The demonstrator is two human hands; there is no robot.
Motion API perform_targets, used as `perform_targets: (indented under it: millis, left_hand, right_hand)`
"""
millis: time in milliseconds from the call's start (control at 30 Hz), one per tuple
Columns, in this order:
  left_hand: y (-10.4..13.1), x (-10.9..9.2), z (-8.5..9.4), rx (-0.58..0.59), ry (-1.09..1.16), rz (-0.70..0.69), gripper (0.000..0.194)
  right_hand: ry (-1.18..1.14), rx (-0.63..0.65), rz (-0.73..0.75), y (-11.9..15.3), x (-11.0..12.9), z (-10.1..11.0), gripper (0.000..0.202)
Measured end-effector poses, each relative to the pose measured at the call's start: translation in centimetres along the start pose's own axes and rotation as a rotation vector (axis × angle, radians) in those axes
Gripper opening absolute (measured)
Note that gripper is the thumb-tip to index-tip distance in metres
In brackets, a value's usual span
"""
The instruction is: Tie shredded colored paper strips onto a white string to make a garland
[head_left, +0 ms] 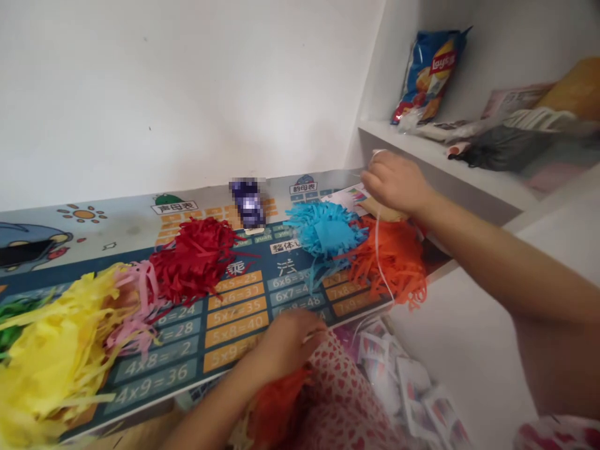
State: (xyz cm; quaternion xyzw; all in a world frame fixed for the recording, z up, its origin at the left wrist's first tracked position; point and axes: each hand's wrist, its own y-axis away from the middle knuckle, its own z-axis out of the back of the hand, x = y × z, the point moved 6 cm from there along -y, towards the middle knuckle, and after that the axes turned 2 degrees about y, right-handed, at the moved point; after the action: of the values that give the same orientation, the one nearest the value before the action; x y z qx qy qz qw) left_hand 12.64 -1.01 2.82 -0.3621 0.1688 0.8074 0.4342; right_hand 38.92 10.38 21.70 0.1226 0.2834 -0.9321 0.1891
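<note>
My right hand (391, 181) is raised over the right end of the mat, its fingers pinched on a thin white string (379, 256) that hangs down past the table edge. Below it lies an orange fringed paper bundle (398, 259), touching a light blue one (328, 231). Low in front of my body, my left hand (297, 337) is closed near my lap, just above another orange paper bundle (279, 400). Its fingertips are blurred, and what they hold cannot be made out. A red bundle (199, 259) sits left of centre.
Yellow (60, 344), pink (140, 300) and green (16, 319) paper bundles lie at the left on the printed mat (164, 369). A pixelated dark object (248, 203) stands near the wall. At the right, a shelf (445, 169) holds a chip bag (429, 75). Small packets (412, 387) lie below the table edge.
</note>
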Motion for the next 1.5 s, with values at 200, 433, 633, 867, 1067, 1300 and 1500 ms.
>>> perform_targets:
  millis: [200,433,633,867,1067,1300,1500]
  left_hand:
    - [-10.5,5.8,5.0,-0.407,0.472,0.222,0.008]
    - [-17.0,10.4,3.7,-0.540,0.796,0.367,0.013]
    - [-17.3,11.1,2.8,-0.545,0.982,0.427,0.011]
    - [-16.3,10.8,3.3,-0.543,0.999,0.426,0.010]
    - [-16.9,10.3,3.1,-0.502,0.898,0.448,0.004]
    - [-17.6,9.8,3.3,-0.524,0.660,0.440,0.010]
    - [-17.5,5.5,4.3,-0.407,0.096,0.008,0.016]
  right_hand:
    - [0.116,0.336,-0.340,-0.4,-2.8,-10.4,0.029]
    - [-0.033,0.433,-0.396,2.2,2.2,-13.6,0.026]
    - [-0.240,0.395,-0.164,3.9,11.6,-13.7,0.032]
    - [-0.524,0.415,-0.384,5.3,9.6,-15.3,0.016]
    - [-0.765,0.427,-0.507,5.8,7.7,-15.9,0.020]
    - [-0.909,0.351,-0.638,6.6,7.2,-16.0,0.022]
    - [-1.024,0.176,-0.773,7.0,6.0,-15.7,0.017]
